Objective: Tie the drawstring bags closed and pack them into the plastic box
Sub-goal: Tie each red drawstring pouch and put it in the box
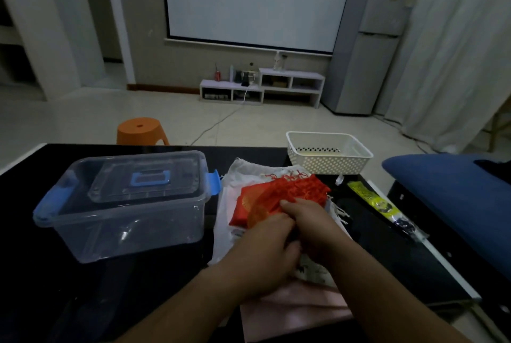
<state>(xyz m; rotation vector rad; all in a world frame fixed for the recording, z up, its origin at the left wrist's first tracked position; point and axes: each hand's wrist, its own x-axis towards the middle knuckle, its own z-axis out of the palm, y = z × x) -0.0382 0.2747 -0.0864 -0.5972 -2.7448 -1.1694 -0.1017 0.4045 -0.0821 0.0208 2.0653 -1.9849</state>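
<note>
Left hand (265,248), right hand (312,228): curled together at 6 o'clock of red mesh bag (300,190), likely tying. Held item hidden. Plastic box (124,232), 9 o'clock, lid (119,176) on.

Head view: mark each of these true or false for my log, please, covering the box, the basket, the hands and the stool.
1. The plastic box has its lid on. True.
2. The white basket holds red bags. False: the red bags lie on the pile by the hands; none show in the basket.
3. The left hand and right hand are both at the bag pile. True.
4. The orange stool stands on the table. False: it stands on the floor beyond the table.
5. The plastic box is right of the bags. False: it is left of them.
</note>
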